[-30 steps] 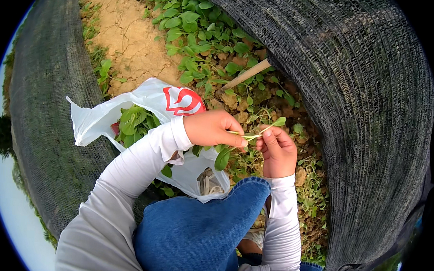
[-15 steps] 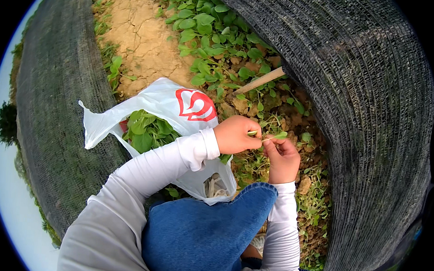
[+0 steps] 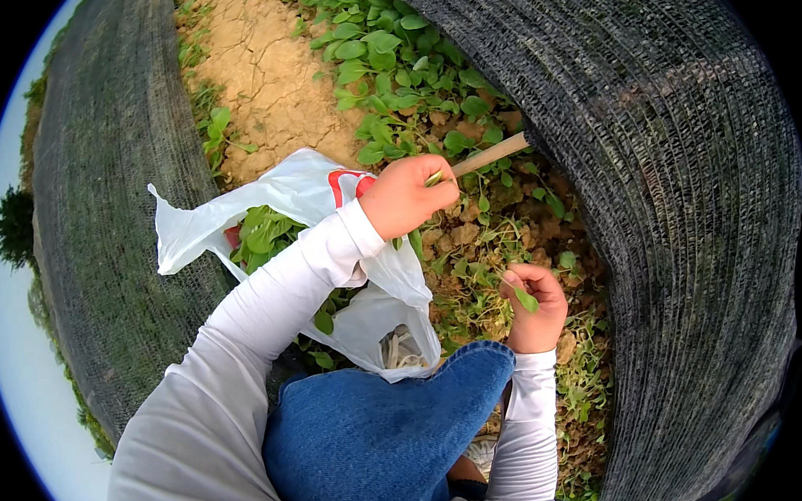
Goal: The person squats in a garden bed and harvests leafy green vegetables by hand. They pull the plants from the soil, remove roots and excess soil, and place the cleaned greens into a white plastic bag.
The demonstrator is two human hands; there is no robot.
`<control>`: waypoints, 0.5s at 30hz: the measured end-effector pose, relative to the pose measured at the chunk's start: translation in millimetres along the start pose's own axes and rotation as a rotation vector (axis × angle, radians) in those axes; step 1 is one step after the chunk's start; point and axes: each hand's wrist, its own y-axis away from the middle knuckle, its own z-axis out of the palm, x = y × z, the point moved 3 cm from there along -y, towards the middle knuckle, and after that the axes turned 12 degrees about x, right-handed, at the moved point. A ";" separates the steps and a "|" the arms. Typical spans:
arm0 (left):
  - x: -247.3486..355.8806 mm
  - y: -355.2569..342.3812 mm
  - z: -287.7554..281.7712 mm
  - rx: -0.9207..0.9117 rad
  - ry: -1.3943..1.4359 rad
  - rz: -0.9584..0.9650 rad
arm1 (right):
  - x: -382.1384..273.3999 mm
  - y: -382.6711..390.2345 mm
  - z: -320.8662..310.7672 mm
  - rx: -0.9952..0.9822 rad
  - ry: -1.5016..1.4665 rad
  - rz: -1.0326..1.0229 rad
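From the head view, I see the left hand (image 3: 410,197), at the centre of the frame, closed in a fist, its grip holding a small bunch of green stems (image 3: 435,178); the leaves below the fist are partly hidden. Right of centre, the right hand (image 3: 537,306) has a narrow, pinching grip on a single green leaf (image 3: 526,300), well apart from the bunch. Left of centre lies a white plastic bag (image 3: 305,185) with leafy greens (image 3: 263,235) showing at its opening, so some are already bagged, while the bunch and the leaf are not. I can't tell how full it is. At the upper centre, a thick patch of leafy plants (image 3: 374,52) stands unpicked, beside a wooden stick (image 3: 492,153).
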 end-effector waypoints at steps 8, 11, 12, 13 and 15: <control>24.6 -79.9 -64.2 0.188 -0.932 0.383 | 14.9 5.4 7.0 -0.133 0.539 -0.414; 8.9 -99.2 -49.0 0.022 -1.243 0.318 | 7.5 4.1 10.8 -0.145 0.498 -0.422; 9.4 -100.2 -42.6 -0.018 -1.280 0.285 | 7.6 2.9 10.0 -0.145 0.491 -0.419; 9.2 -100.6 -37.3 -0.057 -1.317 0.251 | 7.5 1.8 9.3 -0.146 0.483 -0.417; 4.7 -99.9 -31.6 -0.096 -1.376 0.212 | 3.5 0.9 8.4 -0.130 0.461 -0.376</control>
